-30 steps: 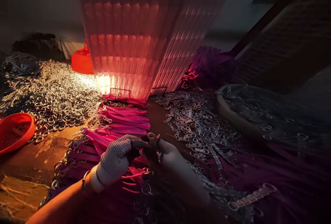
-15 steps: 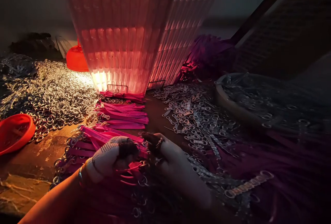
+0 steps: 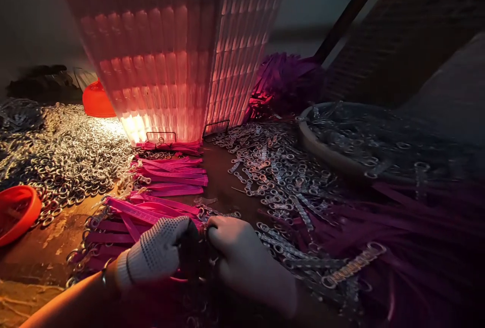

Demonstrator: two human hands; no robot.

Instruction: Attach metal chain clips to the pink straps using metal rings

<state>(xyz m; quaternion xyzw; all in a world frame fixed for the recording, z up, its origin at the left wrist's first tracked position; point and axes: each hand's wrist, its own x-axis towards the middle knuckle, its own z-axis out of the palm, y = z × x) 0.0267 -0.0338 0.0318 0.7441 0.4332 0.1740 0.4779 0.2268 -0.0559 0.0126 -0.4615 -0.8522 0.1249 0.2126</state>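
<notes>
Pink straps (image 3: pixel 151 212) with metal rings at their ends lie in a loose heap on the bench (image 3: pixel 49 247), right under and in front of both gloved hands. The left hand (image 3: pixel 157 252), in a dotted knit glove, is curled closed with its fingertips pressed against those of the right hand (image 3: pixel 242 260), which is also curled closed; the small piece pinched between them is in shadow and cannot be made out. Both hands rest low on the near edge of the strap heap.

Just beyond, a neater stack of pink straps (image 3: pixel 172 176) lies flat, its far end close to the foot of a tall ribbed translucent stack (image 3: pixel 170 65) that glows red and white from behind. To the left spreads a wide pile of loose metal rings (image 3: pixel 64 156), with an orange bowl (image 3: pixel 17 212) at its near left edge and another orange container (image 3: pixel 96 100) behind it. To the right of the hands lies a scatter of metal clasps (image 3: pixel 276 171), and farther right a round basket (image 3: pixel 333 158) holds more metal parts. Dark purple straps (image 3: pixel 397 227) cover the near right side.
</notes>
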